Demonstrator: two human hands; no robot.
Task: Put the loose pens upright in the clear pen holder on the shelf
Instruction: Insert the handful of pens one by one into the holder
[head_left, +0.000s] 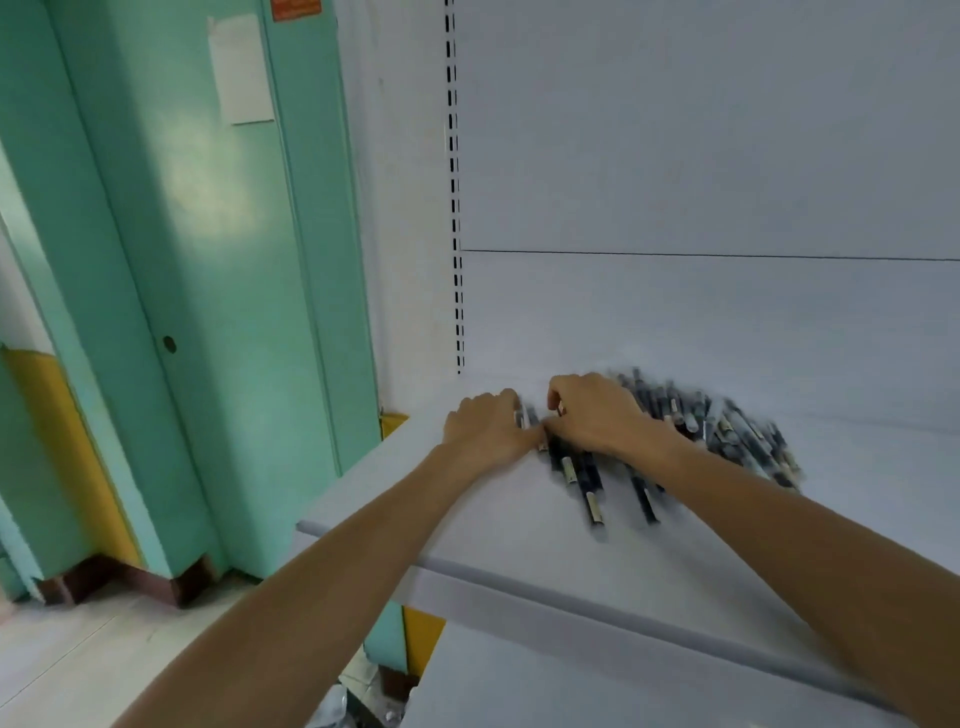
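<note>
Mid-frame: gripping pens (727, 431) with left hand (491, 426); right hand (602, 415) curled over them, grip unclear through blur. Could roll strays off shelf (467, 535) front edge if raked.

Nothing legible; pen labels (569, 471) blurred

The left forearm (332, 561) and the right forearm (810, 551) are in view, both bare along their whole visible length, from the lower edge up to the wrists. The left hand (488, 428) and the right hand (597, 415) are likewise bare. Slight blur over both prevents finer detail being recorded.
</note>
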